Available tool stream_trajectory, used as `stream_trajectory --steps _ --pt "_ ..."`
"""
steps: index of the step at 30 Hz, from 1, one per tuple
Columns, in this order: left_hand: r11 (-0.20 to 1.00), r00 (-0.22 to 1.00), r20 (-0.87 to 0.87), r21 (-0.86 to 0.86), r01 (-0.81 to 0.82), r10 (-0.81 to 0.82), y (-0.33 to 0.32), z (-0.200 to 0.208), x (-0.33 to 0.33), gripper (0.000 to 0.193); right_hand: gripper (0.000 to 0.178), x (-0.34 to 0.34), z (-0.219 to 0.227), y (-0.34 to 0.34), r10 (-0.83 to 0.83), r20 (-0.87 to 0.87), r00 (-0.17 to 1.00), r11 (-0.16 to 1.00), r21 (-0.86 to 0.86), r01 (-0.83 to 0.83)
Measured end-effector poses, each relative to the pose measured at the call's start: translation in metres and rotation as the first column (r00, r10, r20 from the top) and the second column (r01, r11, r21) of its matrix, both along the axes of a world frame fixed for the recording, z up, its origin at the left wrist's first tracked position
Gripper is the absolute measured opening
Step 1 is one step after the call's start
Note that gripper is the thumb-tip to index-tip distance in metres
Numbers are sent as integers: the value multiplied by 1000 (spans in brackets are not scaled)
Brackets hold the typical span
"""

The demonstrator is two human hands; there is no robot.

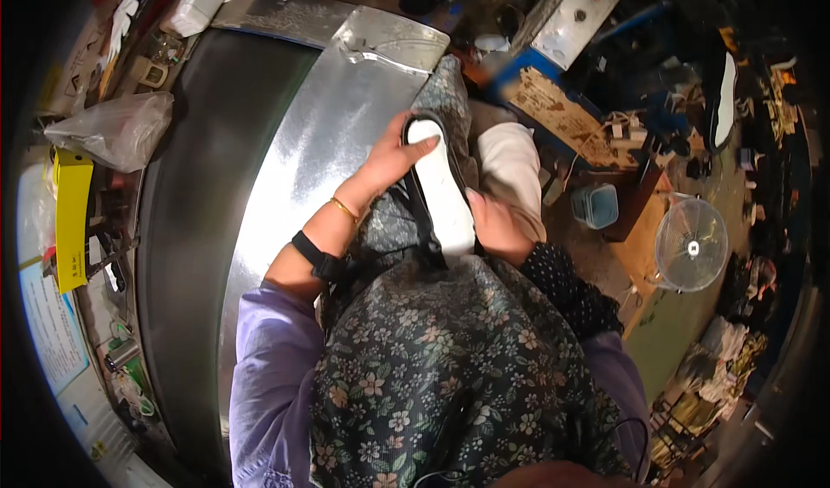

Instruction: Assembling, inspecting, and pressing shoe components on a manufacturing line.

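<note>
A black shoe point(445, 194) with a white underside turned up lies lengthwise in front of my body, above my apron-covered lap. My left hand point(393, 155) grips its far end, the thumb pressed on the white surface and the fingers wrapped round the dark edge. At the near right side of the shoe, my right hand point(501, 229) holds on with the thumb along its edge. The fingers of this hand are partly hidden beneath. A floral apron point(424, 358) spreads just below the shoe.
Left of me runs a dark conveyor belt point(207, 142) beside a shiny metal sheet point(303, 133). A yellow box point(73, 220) and a plastic bag point(121, 129) sit at far left. On the right are a blue container point(595, 206), a round fan point(692, 246) and another white-soled shoe point(724, 99).
</note>
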State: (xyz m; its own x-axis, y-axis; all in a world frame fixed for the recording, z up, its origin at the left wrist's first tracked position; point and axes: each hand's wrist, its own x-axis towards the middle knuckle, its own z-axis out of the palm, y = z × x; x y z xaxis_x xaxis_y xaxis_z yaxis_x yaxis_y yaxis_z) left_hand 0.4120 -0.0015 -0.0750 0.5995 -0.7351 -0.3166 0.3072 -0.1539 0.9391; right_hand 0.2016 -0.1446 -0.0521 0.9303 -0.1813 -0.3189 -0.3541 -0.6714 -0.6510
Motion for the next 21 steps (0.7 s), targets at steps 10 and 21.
stream_trajectory --steps 10,21 --pt "927 898 -279 -59 -369 340 3 9 -17 53 69 53 -11 18 -364 19 931 668 703 247" --pt "908 784 610 386 -163 -119 45 20 -49 66 66 56 -22 59 -313 388 867 885 450 118"
